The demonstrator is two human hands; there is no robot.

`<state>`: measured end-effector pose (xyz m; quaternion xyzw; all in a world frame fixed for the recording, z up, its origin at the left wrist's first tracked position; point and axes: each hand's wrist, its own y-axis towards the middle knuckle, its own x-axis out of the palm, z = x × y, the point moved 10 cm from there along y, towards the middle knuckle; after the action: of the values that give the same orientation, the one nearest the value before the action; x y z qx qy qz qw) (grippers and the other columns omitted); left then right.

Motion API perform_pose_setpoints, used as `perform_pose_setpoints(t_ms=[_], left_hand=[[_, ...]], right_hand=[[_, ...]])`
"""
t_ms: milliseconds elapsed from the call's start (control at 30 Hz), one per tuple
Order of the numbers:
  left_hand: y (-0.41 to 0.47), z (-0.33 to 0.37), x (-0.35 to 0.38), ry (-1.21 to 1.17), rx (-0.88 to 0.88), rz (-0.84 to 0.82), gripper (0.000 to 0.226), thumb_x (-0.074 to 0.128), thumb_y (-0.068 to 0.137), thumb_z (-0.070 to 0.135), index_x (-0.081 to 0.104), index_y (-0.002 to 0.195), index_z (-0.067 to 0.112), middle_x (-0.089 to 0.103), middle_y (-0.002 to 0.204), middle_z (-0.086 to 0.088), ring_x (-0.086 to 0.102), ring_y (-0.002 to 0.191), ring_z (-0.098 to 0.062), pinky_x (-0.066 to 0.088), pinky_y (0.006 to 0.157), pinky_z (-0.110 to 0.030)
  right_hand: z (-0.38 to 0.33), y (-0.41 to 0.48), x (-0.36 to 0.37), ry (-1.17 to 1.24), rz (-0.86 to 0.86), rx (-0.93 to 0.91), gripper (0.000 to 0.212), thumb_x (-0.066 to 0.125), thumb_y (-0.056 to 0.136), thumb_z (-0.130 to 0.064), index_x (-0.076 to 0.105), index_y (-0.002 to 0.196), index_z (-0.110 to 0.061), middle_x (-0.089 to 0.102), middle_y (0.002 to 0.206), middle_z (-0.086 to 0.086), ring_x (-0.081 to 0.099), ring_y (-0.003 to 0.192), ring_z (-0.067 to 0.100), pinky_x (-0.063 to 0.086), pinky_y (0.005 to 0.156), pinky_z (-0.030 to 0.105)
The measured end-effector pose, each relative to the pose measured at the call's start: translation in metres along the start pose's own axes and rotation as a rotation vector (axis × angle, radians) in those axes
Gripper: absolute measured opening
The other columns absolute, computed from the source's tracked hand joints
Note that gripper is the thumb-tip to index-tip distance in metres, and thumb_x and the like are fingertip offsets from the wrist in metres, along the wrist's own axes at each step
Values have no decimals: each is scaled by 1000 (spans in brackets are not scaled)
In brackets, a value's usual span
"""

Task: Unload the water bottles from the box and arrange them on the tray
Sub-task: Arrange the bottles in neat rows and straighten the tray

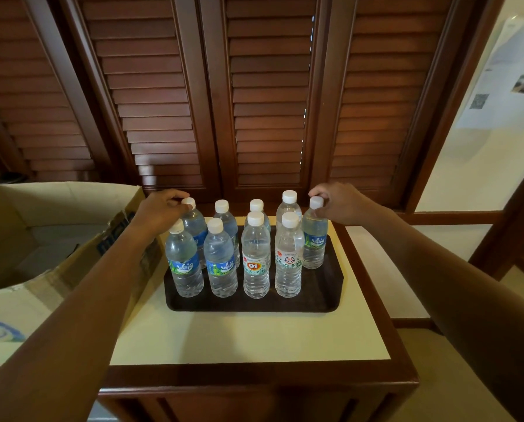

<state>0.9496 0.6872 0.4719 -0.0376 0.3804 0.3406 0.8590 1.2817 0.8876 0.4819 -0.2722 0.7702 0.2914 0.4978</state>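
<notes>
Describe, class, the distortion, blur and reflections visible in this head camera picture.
Head view: wide-angle bending splays the louvred shutters outward; the wall poster at the right edge is smeared and unreadable; soft highlights glint on the water bottles; the dark tray shows no glare.

**A:** how's the tray (330, 300) looking?

**B:** dark, rectangular, nine clear water bottles (256, 254) on it, all upright, white caps. Four in front, five behind, packed close. Blue-green labels on the left ones and the far right one, white labels on two.

**A:** and the box (72, 239)?

**B:** cardboard, open, just left of the tray.
</notes>
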Motion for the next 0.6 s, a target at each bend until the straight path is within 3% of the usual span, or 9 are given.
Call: perform_pose_setpoints(t_ms=[200,300,367,433,533,600], left_hand=[[-10,-1,-7,-10,-19,37,37,62,99,32,63,134,20,64,111,2,59,97,-16,43,84,-31],[-20,-14,-18,-109,-24,124,22,54,103,36,66,120,29,69,117,3,64,104,-17,51,95,-38],[-35,-29,-22,-224,-63,187,24,48,105,36,67,116,27,72,114,-1,67,105,-20,52,101,-48],[-54,-44,-24,-267,-108,249,29,45,106,35,70,115,23,72,107,-1,67,99,-20,53,98,-47],[-88,-68,-20,-280,-183,305,33,42,105,35,71,104,18,71,97,-10,67,88,-26,55,82,-41],[-108,-87,-11,-252,-246,303,31,45,103,34,72,104,18,71,100,-10,67,92,-30,55,87,-46]], right_hand=[[9,-9,2,54,19,80,62,77,88,-28,52,144,-15,66,134,7,63,105,16,44,85,29],[17,-22,-8,113,154,150,61,73,90,-38,53,143,-17,65,133,6,64,115,22,49,93,35],[21,-39,-13,176,264,192,54,71,92,-37,57,140,-17,66,131,6,64,116,22,48,93,34],[26,-58,-9,216,329,238,47,69,95,-35,59,137,-16,68,128,5,64,115,21,47,90,32],[45,-87,24,261,289,356,41,67,97,-30,59,135,-18,67,128,3,64,114,20,47,90,32],[59,-107,56,285,211,432,41,67,97,-31,57,134,-21,66,130,2,64,114,20,49,89,32]])
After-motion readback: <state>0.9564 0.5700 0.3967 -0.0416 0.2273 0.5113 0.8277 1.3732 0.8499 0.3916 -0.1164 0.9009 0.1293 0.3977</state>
